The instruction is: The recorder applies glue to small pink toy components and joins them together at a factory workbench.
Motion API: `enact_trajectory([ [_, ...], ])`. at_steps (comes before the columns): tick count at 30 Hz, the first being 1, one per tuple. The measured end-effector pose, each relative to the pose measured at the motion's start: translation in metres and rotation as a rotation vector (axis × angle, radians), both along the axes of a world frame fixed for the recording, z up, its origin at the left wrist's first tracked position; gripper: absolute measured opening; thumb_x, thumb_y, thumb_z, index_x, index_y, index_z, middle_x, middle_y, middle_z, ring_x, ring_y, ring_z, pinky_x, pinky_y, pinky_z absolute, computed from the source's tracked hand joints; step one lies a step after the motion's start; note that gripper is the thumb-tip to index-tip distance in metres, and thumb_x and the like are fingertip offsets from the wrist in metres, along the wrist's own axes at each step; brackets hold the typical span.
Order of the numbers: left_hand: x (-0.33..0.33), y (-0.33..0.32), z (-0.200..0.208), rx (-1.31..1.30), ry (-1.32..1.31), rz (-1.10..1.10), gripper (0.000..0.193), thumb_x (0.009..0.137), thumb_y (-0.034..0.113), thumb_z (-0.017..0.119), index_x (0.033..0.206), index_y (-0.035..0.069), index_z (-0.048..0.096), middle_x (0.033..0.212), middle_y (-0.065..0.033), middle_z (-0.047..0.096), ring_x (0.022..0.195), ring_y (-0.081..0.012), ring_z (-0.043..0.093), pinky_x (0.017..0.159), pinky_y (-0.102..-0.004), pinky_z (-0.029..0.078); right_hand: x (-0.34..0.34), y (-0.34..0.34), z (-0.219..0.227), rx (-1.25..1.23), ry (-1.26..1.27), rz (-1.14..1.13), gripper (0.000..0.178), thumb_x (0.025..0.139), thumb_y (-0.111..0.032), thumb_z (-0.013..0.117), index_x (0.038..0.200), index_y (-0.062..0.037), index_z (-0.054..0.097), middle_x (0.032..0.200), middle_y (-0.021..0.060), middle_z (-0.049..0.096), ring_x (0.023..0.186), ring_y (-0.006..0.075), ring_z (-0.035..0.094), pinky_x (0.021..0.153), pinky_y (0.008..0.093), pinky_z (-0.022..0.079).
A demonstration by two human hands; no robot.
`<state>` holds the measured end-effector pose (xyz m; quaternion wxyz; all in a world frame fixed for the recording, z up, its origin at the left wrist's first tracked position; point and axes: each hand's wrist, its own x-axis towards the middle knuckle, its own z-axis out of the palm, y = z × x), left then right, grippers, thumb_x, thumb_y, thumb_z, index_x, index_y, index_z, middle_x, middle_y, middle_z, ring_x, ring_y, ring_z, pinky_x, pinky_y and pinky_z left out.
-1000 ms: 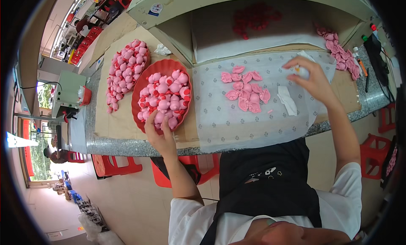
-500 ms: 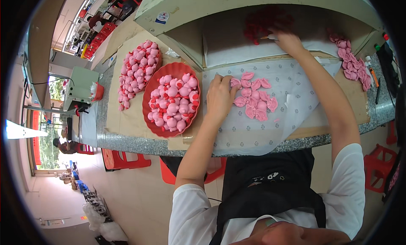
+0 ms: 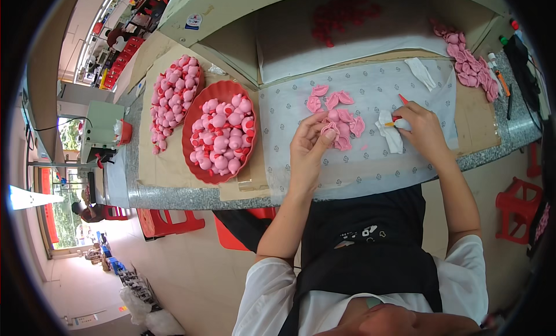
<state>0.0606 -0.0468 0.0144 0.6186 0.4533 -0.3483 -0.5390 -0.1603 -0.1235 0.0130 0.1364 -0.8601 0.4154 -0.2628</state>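
My left hand [image 3: 310,145] pinches a pink ear-shaped piece [image 3: 330,129] above the printed white paper [image 3: 359,176]. Under and beside those fingers lie several more pink folded pieces [image 3: 339,98], some around a round pink ball [image 3: 343,129]. My right hand [image 3: 427,130] is closed around a small white bottle [image 3: 402,124] with a yellowish tip that points left. From the same fingers juts a small red pointed piece [image 3: 403,98]. Touching the bottle's tip, or just under it, is a crumpled white cloth [image 3: 391,138].
A red scalloped bowl [image 3: 190,156] of pink balls with red parts stands left, by another heap [image 3: 174,92]. A green-grey hood [image 3: 231,17] covers the back, with a dark red pile [image 3: 344,14] inside. More pink pieces [image 3: 469,66], pens [image 3: 501,84] and a second cloth [image 3: 421,73] lie right.
My right hand has come out from the hood to the paper with the bottle and a red piece. My left hand has moved right and raised a pink piece. Two white cloths now show.
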Motion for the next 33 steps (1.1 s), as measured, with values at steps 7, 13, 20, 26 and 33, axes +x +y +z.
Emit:
enact_trajectory([
  [7,-0.033,0.020,-0.009,0.033,0.321,0.043,0.024,0.076,0.003,0.053,0.099,0.004,0.045,0.086,-0.0043,0.053,0.074,-0.0097,0.051,0.065,-0.0222,0.042,0.000,0.011,0.007,0.117,-0.190,-0.046,0.026,0.059,0.004,0.058,0.084,-0.0019,0.051,0.077,0.0090,0.055,0.070,0.0204,0.055,0.060,0.0284,0.044],
  [13,-0.053,0.026,-0.016,0.002,0.249,0.055,0.023,0.076,0.002,0.054,0.098,0.001,0.048,0.084,-0.0043,0.053,0.073,-0.0089,0.052,0.065,-0.0215,0.042,0.026,0.058,0.017,0.700,-0.870,0.005,0.024,0.070,0.002,0.054,0.092,0.0011,0.048,0.083,0.0100,0.057,0.070,0.0100,0.053,0.055,0.0214,0.043],
  [20,-0.061,0.031,-0.021,-0.146,-0.104,0.150,0.023,0.073,-0.004,0.055,0.096,-0.002,0.051,0.083,-0.0047,0.053,0.076,-0.0100,0.053,0.066,-0.0203,0.043,0.036,0.070,0.004,0.856,-1.031,0.044,0.021,0.073,0.002,0.052,0.093,0.0026,0.048,0.087,0.0098,0.055,0.069,0.0106,0.053,0.055,0.0211,0.044],
  [26,-0.053,0.032,-0.011,-0.263,-0.412,0.126,0.024,0.071,-0.004,0.057,0.094,0.001,0.058,0.082,-0.0074,0.055,0.073,-0.0131,0.054,0.064,-0.0221,0.044,0.037,0.073,0.000,0.816,-1.028,0.031,0.024,0.072,0.002,0.054,0.096,0.0033,0.049,0.082,0.0079,0.054,0.069,0.0116,0.053,0.057,0.0217,0.045],
  [33,-0.049,0.037,-0.001,-0.357,-0.671,0.102,0.022,0.070,-0.003,0.057,0.092,0.000,0.059,0.080,-0.0087,0.057,0.070,-0.0124,0.053,0.062,-0.0213,0.043,0.037,0.080,-0.002,0.670,-0.902,0.035,0.028,0.070,-0.001,0.060,0.096,0.0034,0.050,0.080,0.0077,0.055,0.069,0.0112,0.053,0.057,0.0212,0.045],
])
